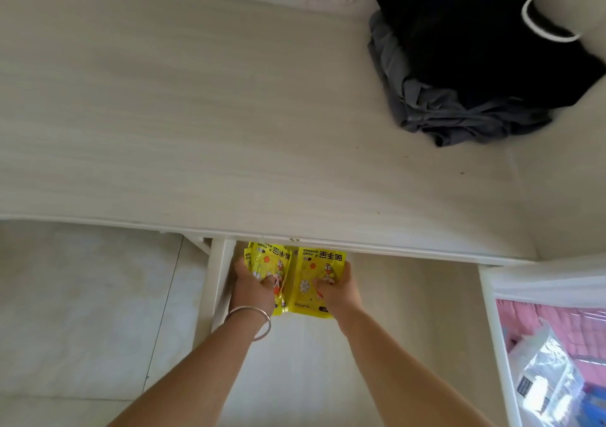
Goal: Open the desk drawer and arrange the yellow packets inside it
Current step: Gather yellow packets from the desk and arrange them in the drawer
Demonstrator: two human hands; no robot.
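The desk drawer (410,311) is pulled out below the desk's front edge, pale inside. Yellow hand-warmer packets lie at its far left corner, partly under the desktop. My left hand (251,287), with a silver bangle on the wrist, grips a small stack of yellow packets (270,261) against the drawer's left wall. My right hand (339,290) holds another yellow packet (316,272) right beside that stack, thumb on its face. The two packet groups touch side by side, lying flat.
The pale wooden desktop (213,115) fills the upper view, with a pile of black and grey clothes (475,59) at its back right. A white-framed compartment (492,311) at the lower right holds a clear plastic bag (544,380) on pink fabric. Tiled floor (82,311) lies left.
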